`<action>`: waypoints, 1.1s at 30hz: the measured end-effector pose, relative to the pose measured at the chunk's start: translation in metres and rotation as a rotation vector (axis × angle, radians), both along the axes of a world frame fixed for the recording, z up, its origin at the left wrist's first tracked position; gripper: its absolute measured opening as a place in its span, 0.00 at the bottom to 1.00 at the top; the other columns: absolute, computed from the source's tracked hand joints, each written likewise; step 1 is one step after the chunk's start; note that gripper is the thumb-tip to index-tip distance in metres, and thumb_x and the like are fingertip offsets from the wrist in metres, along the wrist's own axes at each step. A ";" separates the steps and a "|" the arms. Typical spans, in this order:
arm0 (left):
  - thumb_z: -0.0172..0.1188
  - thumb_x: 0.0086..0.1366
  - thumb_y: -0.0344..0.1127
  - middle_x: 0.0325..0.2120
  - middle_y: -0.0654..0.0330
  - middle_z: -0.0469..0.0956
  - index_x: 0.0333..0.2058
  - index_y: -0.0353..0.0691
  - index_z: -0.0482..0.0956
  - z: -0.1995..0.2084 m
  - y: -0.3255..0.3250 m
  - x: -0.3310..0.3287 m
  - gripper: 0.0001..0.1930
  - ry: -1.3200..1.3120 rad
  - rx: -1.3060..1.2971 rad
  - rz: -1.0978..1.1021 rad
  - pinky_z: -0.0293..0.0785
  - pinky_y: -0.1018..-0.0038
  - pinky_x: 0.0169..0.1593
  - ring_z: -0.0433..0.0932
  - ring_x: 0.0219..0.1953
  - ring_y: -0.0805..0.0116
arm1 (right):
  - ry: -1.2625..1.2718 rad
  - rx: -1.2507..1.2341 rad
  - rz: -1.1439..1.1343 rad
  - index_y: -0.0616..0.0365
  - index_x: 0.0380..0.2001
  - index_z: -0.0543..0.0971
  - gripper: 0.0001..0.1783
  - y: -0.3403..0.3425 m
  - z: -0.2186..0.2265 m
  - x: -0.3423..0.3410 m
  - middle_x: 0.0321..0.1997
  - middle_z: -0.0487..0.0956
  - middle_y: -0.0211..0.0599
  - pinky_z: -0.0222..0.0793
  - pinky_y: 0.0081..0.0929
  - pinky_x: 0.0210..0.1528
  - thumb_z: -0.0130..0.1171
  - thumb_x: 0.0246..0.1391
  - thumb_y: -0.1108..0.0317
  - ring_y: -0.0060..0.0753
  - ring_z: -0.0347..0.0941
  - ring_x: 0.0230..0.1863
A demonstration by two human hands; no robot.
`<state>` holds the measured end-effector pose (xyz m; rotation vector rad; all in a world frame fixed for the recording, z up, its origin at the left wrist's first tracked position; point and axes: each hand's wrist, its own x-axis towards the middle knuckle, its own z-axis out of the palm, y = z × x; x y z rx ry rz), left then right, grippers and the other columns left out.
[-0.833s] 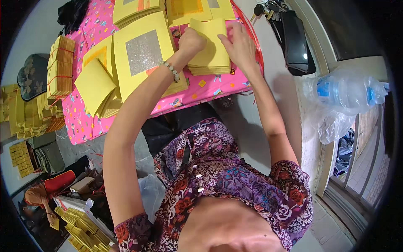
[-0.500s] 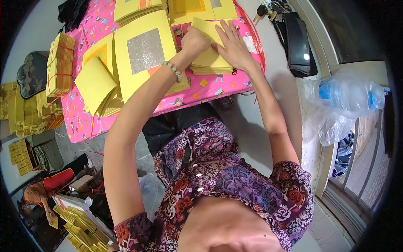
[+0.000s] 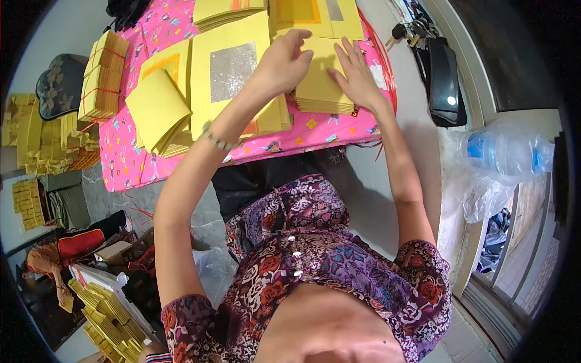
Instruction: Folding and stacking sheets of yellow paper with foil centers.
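A stack of folded yellow paper [image 3: 319, 88] lies near the right side of the pink-covered table. Fingers spread, my right hand [image 3: 361, 78] rests on the stack's right edge. My left hand [image 3: 284, 65], with a bead bracelet at the wrist, is above the left side of that stack, its thumb and fingers apart and nothing visible in them. Beneath my left forearm lies a pile of flat yellow sheets with a silver square [image 3: 233, 72] on top. Farther left, a folded yellow sheet [image 3: 158, 109] tops another pile marked with orange.
Bundles of yellow paper tied with red string [image 3: 103, 78] stand at the table's left edge. Red strings [image 3: 387, 72] hang along its right edge. Keys [image 3: 414, 30] and a black case [image 3: 443, 78] lie to the right. At lower left, another person [image 3: 51, 260] handles yellow paper.
My left hand has come off the folded sheet and opened, shifting a little toward me. The raised sheet now lies flat on the stack under my right hand. The view has shifted slightly.
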<state>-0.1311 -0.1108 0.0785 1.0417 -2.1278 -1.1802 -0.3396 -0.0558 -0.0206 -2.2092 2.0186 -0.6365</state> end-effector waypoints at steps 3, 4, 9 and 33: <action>0.54 0.62 0.28 0.37 0.53 0.77 0.48 0.33 0.72 0.016 0.027 0.039 0.15 0.338 0.029 -0.056 0.73 0.73 0.46 0.77 0.40 0.67 | -0.007 -0.022 0.037 0.59 0.65 0.53 0.36 -0.003 0.005 0.001 0.71 0.44 0.47 0.41 0.50 0.69 0.45 0.60 0.50 0.49 0.33 0.72; 0.54 0.62 0.28 0.37 0.53 0.77 0.48 0.33 0.72 0.020 0.035 0.050 0.15 0.336 0.027 -0.047 0.73 0.73 0.46 0.77 0.40 0.67 | -0.021 -0.020 0.045 0.60 0.64 0.53 0.36 -0.003 0.008 0.002 0.71 0.45 0.49 0.40 0.49 0.69 0.46 0.60 0.49 0.51 0.33 0.72; 0.57 0.60 0.27 0.40 0.57 0.78 0.48 0.36 0.74 0.025 0.056 0.106 0.16 0.256 -0.158 0.027 0.74 0.77 0.43 0.78 0.40 0.72 | -0.007 -0.087 0.040 0.63 0.63 0.57 0.37 0.002 0.038 0.007 0.70 0.47 0.54 0.40 0.46 0.69 0.47 0.59 0.48 0.57 0.35 0.71; 0.67 0.50 0.36 0.45 0.61 0.74 0.44 0.46 0.77 -0.013 0.088 0.149 0.20 -0.232 -0.603 0.119 0.63 0.63 0.52 0.69 0.49 0.58 | -0.123 -0.104 0.527 0.56 0.46 0.74 0.25 0.050 0.088 0.099 0.53 0.70 0.42 0.61 0.42 0.58 0.65 0.45 0.58 0.48 0.64 0.59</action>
